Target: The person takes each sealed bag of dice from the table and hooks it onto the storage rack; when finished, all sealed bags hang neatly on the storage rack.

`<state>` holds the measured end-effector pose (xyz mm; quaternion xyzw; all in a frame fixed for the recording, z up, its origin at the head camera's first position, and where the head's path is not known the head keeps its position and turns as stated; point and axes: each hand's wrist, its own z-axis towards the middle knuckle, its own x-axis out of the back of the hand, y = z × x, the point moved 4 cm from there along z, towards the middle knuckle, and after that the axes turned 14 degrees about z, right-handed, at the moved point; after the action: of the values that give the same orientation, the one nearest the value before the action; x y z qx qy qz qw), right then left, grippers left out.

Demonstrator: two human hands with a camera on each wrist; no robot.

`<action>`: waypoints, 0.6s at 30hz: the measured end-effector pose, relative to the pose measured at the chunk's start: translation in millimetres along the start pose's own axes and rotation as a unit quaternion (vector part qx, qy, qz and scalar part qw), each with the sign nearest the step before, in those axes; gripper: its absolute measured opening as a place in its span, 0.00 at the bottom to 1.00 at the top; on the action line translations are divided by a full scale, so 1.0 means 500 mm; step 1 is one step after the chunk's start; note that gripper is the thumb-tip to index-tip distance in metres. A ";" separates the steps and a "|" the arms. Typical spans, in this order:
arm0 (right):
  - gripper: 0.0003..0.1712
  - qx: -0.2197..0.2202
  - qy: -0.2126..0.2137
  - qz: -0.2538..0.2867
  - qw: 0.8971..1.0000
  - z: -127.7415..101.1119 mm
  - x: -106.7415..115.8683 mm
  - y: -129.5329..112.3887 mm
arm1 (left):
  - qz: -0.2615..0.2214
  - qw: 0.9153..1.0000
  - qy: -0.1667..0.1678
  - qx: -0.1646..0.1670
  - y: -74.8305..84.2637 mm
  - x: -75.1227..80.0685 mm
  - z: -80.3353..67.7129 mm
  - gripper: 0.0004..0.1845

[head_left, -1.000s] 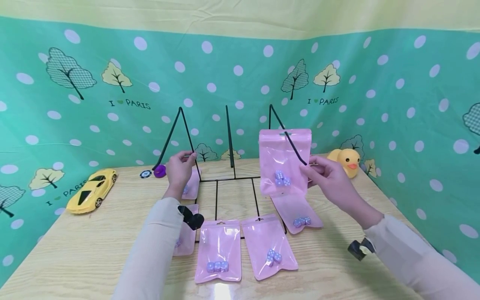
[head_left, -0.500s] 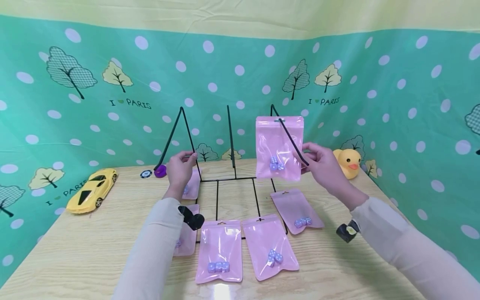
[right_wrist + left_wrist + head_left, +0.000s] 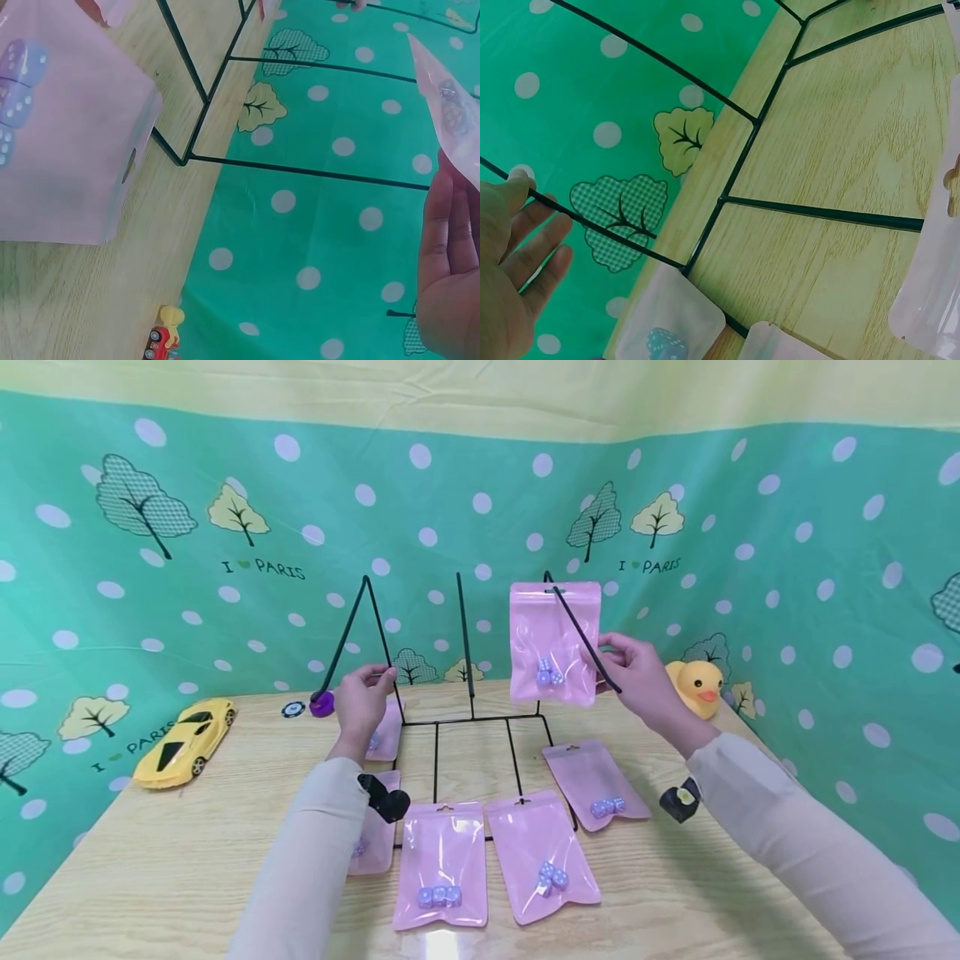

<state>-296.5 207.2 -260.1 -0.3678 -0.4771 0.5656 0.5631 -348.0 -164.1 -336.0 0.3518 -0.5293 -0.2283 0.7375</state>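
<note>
A black wire rack (image 3: 465, 635) with slanting prongs stands on the table. My left hand (image 3: 360, 702) pinches its left upright wire between thumb and finger; the left wrist view shows the other fingers loosely spread. On the right side, my right hand (image 3: 637, 672) grips the right edge of a pink zip bag (image 3: 536, 618) with several dice inside. The right prong runs from the bag's hang hole down across its front. Other pink bags with dice lie around the rack's base, among them a front-left bag (image 3: 440, 852), a front-middle bag (image 3: 532, 843) and a right bag (image 3: 588, 770).
A yellow toy car (image 3: 186, 742) lies at the left. Near the back edge are a poker chip (image 3: 293, 710), a small purple object (image 3: 322, 704) and a yellow rubber duck (image 3: 696, 687). A polka-dot cloth (image 3: 480, 502) hangs behind the table.
My right hand has raised the bag and shifted it left and back along the right prong, away from the bag lying beneath. My left hand stays on the rack.
</note>
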 end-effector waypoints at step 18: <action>0.20 -0.023 0.008 -0.004 1.000 0.041 0.005 0.018 | -0.008 1.000 -0.006 -0.001 0.003 0.001 -0.004 0.18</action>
<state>-318.9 207.9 -262.9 -0.3835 -0.4869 0.5490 0.5608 -345.8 -163.2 -335.0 0.3542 -0.5306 -0.2369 0.7327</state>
